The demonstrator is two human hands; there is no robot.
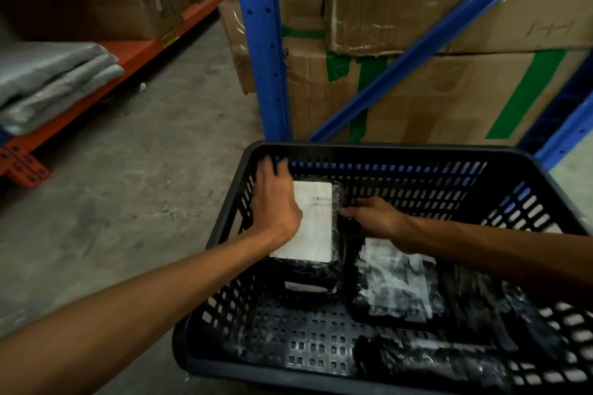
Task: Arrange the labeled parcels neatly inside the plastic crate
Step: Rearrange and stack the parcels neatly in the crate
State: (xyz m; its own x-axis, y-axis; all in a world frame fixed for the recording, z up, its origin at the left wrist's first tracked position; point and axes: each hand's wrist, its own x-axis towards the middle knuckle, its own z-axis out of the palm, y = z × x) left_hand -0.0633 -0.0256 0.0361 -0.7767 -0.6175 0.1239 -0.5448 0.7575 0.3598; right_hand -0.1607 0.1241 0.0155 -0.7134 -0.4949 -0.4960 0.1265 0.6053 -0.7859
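A black slotted plastic crate [401,151] stands on the floor in front of me. In its far left corner a black-wrapped parcel with a white label [317,228] lies on top of another parcel. My left hand [276,202] grips that top parcel's left edge, fingers reaching toward the crate wall. My right hand [375,216] touches the parcel's right edge with its fingertips. A second labeled parcel [398,285] lies flat in the crate's middle. A third black parcel [433,359] lies along the near wall.
Blue rack uprights [260,42] and taped cardboard boxes [449,90] rise right behind the crate. An orange rack beam [134,58] with folded grey material [48,80] runs along the left. Bare concrete floor [144,186] lies between.
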